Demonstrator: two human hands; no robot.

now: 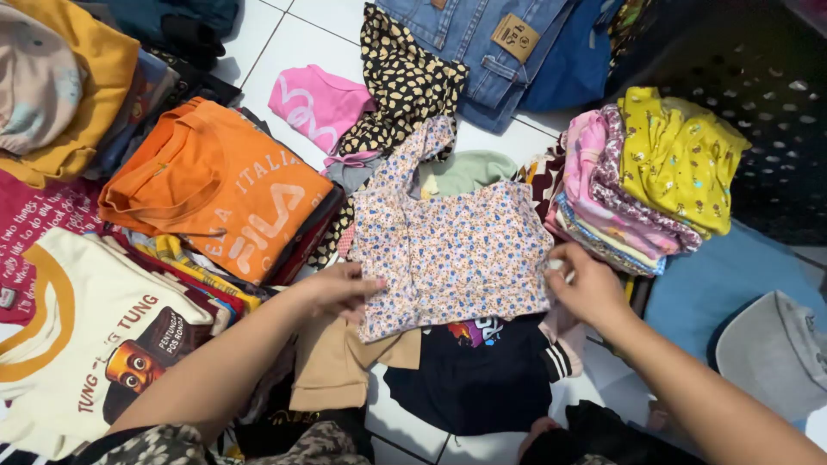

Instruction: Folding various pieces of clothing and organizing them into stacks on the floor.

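A small floral garment (457, 250), white with orange and blue flowers, lies spread flat in the middle of the tiled floor. My left hand (338, 291) pinches its lower left edge. At its right edge my right hand (587, 288) grips the cloth. Under the garment lie a tan piece (332, 366) and a black printed piece (474, 375).
A stack with an orange shirt (220, 185) on top sits left, with a cream printed shirt (82, 344) nearer. A folded pile with a yellow top (676, 159) stands right. Blue jeans (482, 43), a pink garment (319, 103) and a black-and-tan patterned cloth (401, 82) lie beyond. A dark perforated basket (767, 103) is far right.
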